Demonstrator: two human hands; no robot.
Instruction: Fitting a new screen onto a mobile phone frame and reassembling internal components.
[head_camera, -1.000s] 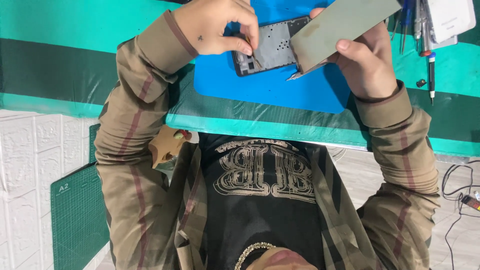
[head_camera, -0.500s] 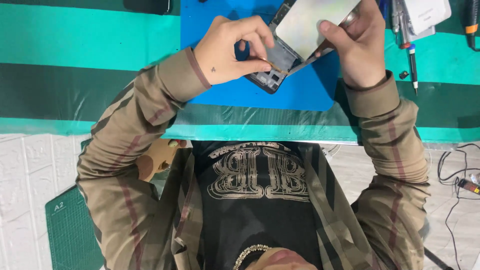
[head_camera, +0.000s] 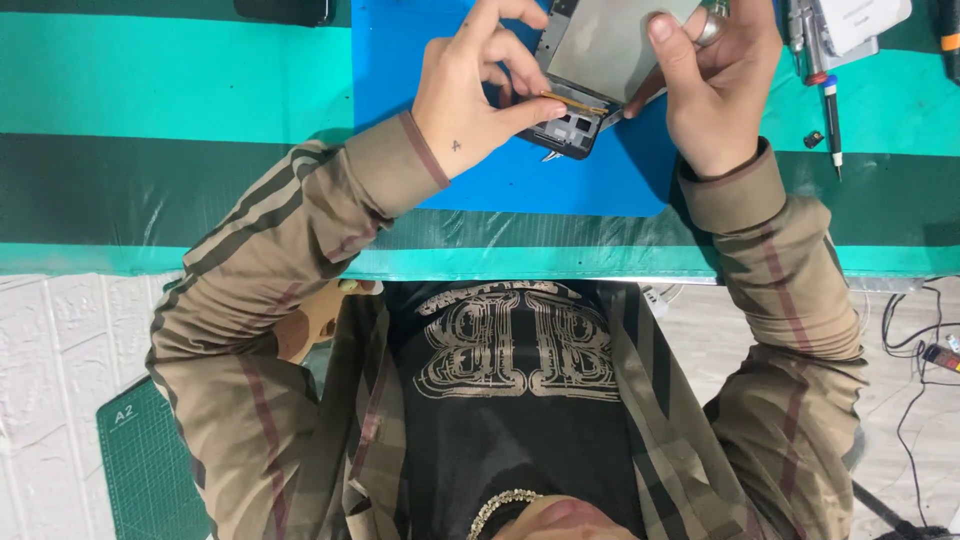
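Two hands are working over the blue mat (head_camera: 500, 190), both forearms reaching up from the near edge of the table in striped tan sleeves. The left hand (head_camera: 470, 95) is arching above the mat's left half, wrist bent, its thumb and forefinger closing together on a thin gold strip (head_camera: 572, 100) that is lying across the opened phone (head_camera: 590, 70). The right hand (head_camera: 715, 85) is clamping the phone from the mat's right side, thumb pressing on the grey panel, fingers wrapping behind. The phone is tilting above the mat's upper middle. Right of the mat, a pen (head_camera: 830, 110) is lying on the green table cover (head_camera: 150, 120).
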